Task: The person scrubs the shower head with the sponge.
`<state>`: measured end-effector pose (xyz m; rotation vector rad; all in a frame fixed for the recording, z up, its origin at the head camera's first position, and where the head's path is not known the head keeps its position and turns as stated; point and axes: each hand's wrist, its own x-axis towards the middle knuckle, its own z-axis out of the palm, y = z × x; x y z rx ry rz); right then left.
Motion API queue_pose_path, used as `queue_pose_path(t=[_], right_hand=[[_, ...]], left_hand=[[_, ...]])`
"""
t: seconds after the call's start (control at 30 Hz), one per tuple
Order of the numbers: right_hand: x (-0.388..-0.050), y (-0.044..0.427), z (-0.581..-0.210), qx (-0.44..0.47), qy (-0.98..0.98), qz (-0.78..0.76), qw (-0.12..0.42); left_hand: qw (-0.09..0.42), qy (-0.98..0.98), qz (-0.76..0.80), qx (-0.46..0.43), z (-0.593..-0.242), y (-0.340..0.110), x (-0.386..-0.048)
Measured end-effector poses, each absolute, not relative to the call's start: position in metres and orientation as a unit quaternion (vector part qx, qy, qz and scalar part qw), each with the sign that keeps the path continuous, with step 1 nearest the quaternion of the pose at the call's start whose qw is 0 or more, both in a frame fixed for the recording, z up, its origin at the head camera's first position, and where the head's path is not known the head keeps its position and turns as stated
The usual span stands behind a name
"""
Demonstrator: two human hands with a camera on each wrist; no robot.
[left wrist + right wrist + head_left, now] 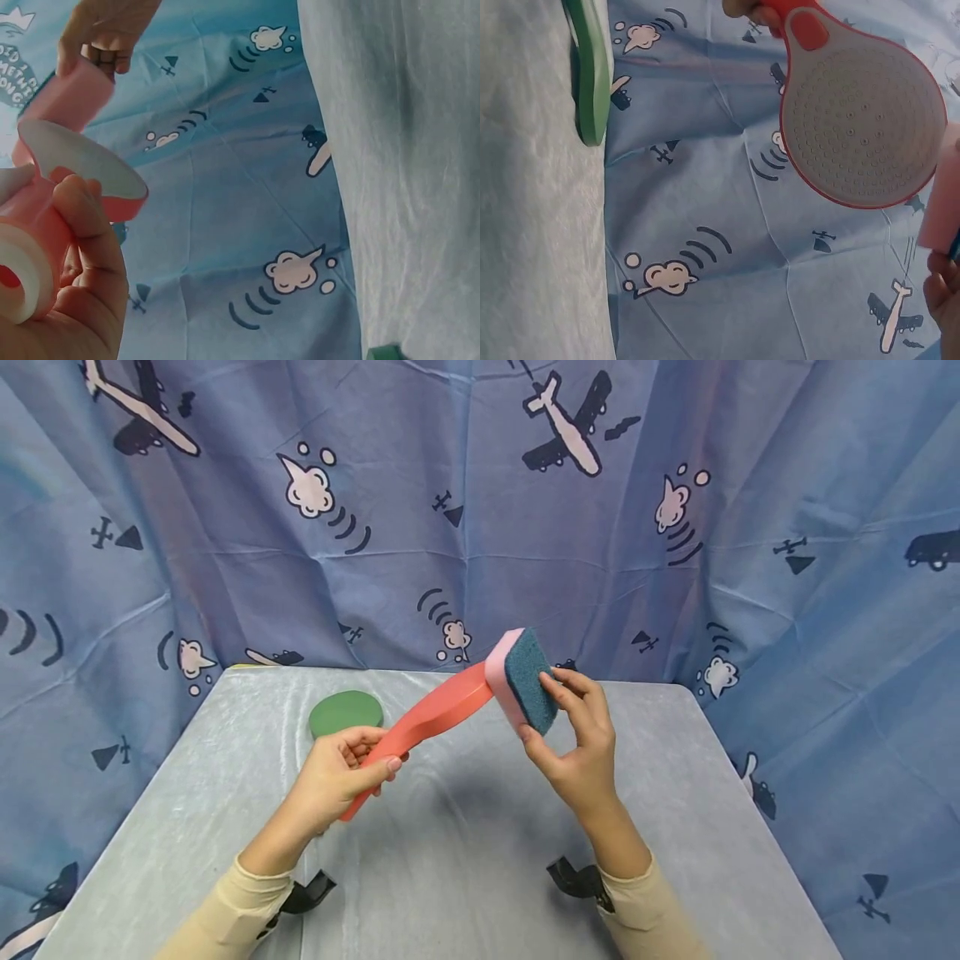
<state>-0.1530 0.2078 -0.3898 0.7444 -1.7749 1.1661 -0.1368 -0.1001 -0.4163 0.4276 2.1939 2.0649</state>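
A red shower head (450, 700) with a grey nozzle face (866, 112) is held above the table by the left hand (337, 772), whose fingers and thumb wrap its handle. The right hand (581, 743) pinches a sponge (531, 681), pink on one side and dark teal on the other, between thumb and fingers. In the head view the sponge's pink side lies against the far end of the shower head. The right wrist view shows the sponge (939, 202) at the rim of the shower head's round face.
A green round-ended object (347, 712) lies on the grey cloth-covered table (465, 893), behind the left hand. A blue curtain (420, 527) printed with planes and clouds hangs behind and at both sides of the table.
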Motion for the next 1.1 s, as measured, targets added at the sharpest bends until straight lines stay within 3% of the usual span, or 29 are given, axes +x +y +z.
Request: queue_pose_path(t=[0.3,0.6,0.87,0.97,1.1], right_hand=[[-0.155,0.207,-0.390,0.399,-0.654,0.421,0.486],[-0.159,0.213,-0.395,0.380,-0.619,0.550,0.413],[-0.151,0.204,-0.382,0.460,-0.546,0.495,0.496],[-0.151,0.206,-0.381,0.470,-0.540,0.506,0.482],[-0.151,0.210,-0.383,0.465,-0.549,0.552,0.422]], left_hand=[[0.037,0.724,0.667,0.172,-0.414,-0.109,-0.139],[0.020,0.719,0.658,0.223,-0.414,-0.118,-0.141],[-0.001,0.688,0.677,0.261,-0.411,-0.129,-0.142],[0.006,0.670,0.684,0.289,-0.410,-0.131,-0.143],[0.012,0.645,0.691,0.325,-0.412,-0.132,-0.145]])
